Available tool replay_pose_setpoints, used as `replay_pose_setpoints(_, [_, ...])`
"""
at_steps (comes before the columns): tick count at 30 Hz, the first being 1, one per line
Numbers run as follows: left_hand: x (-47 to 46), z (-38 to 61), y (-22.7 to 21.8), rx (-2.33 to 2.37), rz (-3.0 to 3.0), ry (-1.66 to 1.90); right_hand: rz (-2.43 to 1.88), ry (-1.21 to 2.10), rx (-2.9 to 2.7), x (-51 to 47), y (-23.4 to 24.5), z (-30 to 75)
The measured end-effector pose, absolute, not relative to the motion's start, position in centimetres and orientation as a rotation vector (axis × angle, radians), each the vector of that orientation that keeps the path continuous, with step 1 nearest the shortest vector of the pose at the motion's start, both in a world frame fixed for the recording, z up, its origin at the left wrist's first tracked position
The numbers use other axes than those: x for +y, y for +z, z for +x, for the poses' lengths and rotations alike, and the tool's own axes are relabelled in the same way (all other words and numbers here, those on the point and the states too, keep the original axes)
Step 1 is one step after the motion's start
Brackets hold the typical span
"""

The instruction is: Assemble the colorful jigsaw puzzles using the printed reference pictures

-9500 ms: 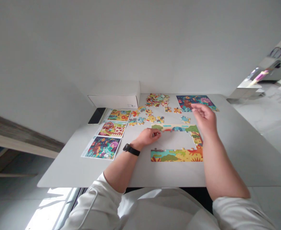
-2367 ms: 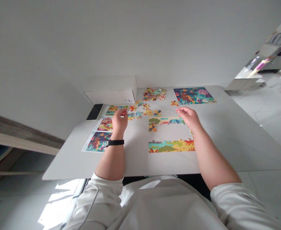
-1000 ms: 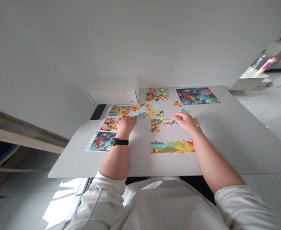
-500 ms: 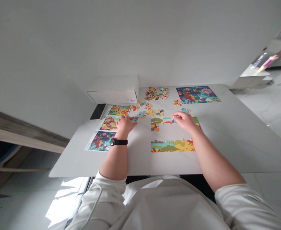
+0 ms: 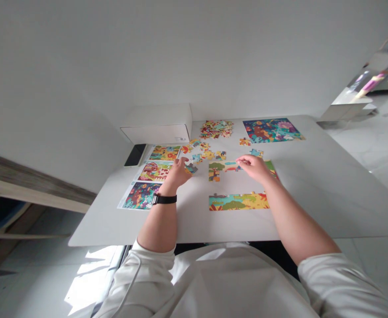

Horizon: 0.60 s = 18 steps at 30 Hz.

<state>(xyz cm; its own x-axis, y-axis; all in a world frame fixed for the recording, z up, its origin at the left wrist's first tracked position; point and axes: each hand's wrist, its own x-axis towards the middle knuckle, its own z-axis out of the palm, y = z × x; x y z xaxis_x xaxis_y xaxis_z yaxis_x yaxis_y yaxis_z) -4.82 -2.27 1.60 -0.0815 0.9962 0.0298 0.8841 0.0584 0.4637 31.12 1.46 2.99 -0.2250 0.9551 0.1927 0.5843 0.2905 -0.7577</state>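
Note:
A half-built jigsaw frame (image 5: 239,201) lies on the white table (image 5: 313,194) in front of me, its bottom strip whole and its top strip (image 5: 225,166) partly joined. My left hand (image 5: 178,173), a black watch on its wrist, pinches a blue-grey puzzle piece (image 5: 190,168) just left of the frame. My right hand (image 5: 255,167) rests with curled fingers on the top strip's right part, fingertips touching the pieces there. Loose pieces (image 5: 207,155) lie scattered just beyond both hands.
Three picture cards (image 5: 151,176) lie in a column at the left. A finished puzzle (image 5: 270,130) sits at the far right, a heap of pieces (image 5: 215,128) beside it. A white box (image 5: 157,124) stands against the wall, with a black phone (image 5: 135,154) near it.
My left hand has lifted a blue-grey piece off the table and carried it a little to the right toward the frame. My right hand has stayed on the top strip.

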Motion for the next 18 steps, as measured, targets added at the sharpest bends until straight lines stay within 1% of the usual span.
replay_pose_setpoints(5, [-2.0,-4.6,1.6,1.907,1.899,0.768,-1.379,0.735,-1.914,1.5,2.8,31.1])
replay_pose_setpoints(8, [-1.5,-4.6,1.9,1.790,1.723,0.925,-1.384,0.734,-1.913,1.6,2.6,31.1])
replay_pose_setpoints(11, [-1.4,-3.9,2.2,1.557,1.540,1.069,-1.360,0.757,-1.902,1.4,2.3,30.6])
replay_pose_setpoints(15, [-2.2,-1.8,2.5,1.193,1.479,1.101,-1.175,0.947,-1.924,0.4,2.0,29.1])
replay_pose_setpoints(18, [-3.0,0.2,2.5,1.024,1.506,1.059,-1.044,1.114,-1.975,-0.7,2.3,28.0])
